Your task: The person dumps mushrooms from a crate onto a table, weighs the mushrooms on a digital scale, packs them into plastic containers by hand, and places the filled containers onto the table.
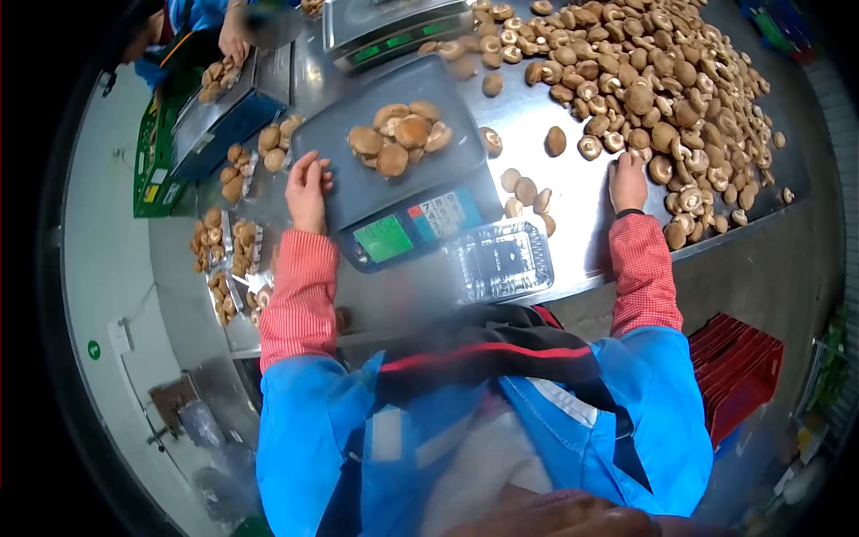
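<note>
Rest in a clump on the grey weighing pan [322, 183], just right of the left hand [307, 186] and well left of the right hand [628, 183]: shiitake mushrooms [412, 132]. Point mostly cap-up, with the clump's long axis running left to right. Beside the pan's left rim, curls loosely, fingers half open: the left hand. Reaches down at the near edge of the shiitake pile [689, 116], fingers bent: the right hand. Cannot tell whether gripping; fingertips hidden. Blurs beyond reading: the green display [383, 238], nearer the body than the pan. Sits between the hands, close to the table edge: a clear plastic punnet [503, 261]. Stand left of the left hand, holding mushrooms: filled punnets [243, 246]. Lie farther off, partly hidden by a second scale [201, 134]: a green crate [154, 161] and, above, a co-worker's hand [234, 38] at more mushrooms.
</note>
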Action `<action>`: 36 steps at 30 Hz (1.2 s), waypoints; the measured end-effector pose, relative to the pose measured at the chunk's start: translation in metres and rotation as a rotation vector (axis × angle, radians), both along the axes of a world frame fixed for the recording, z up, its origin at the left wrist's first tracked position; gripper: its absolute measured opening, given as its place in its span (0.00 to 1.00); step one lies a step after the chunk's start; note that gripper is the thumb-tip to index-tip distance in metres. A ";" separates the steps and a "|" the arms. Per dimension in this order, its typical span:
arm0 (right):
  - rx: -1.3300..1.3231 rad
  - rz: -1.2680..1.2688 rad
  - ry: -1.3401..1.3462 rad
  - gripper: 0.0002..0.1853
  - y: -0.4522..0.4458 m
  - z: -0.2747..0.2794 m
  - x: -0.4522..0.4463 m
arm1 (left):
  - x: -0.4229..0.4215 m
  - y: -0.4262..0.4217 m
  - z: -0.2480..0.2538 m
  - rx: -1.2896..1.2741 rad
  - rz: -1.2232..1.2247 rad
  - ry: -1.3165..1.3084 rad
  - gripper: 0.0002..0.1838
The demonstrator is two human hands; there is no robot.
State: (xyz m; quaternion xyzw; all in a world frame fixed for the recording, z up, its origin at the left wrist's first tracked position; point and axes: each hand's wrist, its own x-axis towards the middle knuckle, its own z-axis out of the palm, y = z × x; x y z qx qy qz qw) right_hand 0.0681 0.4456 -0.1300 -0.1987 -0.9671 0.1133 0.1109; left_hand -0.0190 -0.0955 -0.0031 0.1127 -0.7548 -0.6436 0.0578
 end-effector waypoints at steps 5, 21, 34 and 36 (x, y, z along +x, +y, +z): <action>-0.441 0.341 -0.183 0.11 0.004 -0.008 0.025 | -0.002 0.015 0.000 -0.042 -0.037 0.006 0.14; -0.238 0.241 -0.047 0.16 -0.029 0.061 0.093 | 0.006 0.005 -0.006 -0.072 0.028 0.063 0.11; -0.578 0.363 0.050 0.22 -0.109 0.017 -0.080 | 0.050 -0.004 -0.012 0.026 0.042 -0.003 0.10; -0.688 0.218 0.001 0.25 -0.118 0.039 -0.081 | 0.050 -0.009 -0.015 0.050 0.058 0.002 0.10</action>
